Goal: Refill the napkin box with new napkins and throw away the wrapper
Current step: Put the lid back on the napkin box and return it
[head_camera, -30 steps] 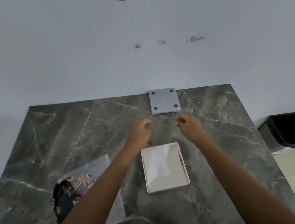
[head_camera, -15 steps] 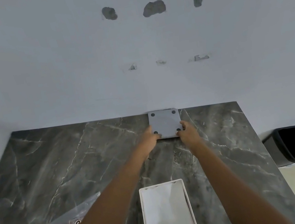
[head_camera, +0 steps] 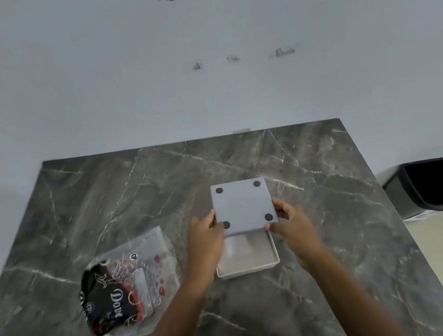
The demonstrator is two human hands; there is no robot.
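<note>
Since 0.5 s ago, grey cover (head_camera: 243, 208) has come off its spot at the table's far edge and now sits between both hands, above the far end of the napkin box (head_camera: 246, 255). Left hand (head_camera: 207, 237) pinches its left edge, right hand (head_camera: 290, 219) its right edge; 4 dark pads face up. Box rests open on the marble table (head_camera: 100, 195), white napkins visible inside, so the refill looks done. Cover not yet seated on the box; it overlaps only the far part. Wrapper (head_camera: 130, 284), clear plastic with black print, lies flat on the table left of the box, untouched. Black bin (head_camera: 439, 185) stands on the floor to the right, well apart. Left to do: close box, bin wrapper.
</note>
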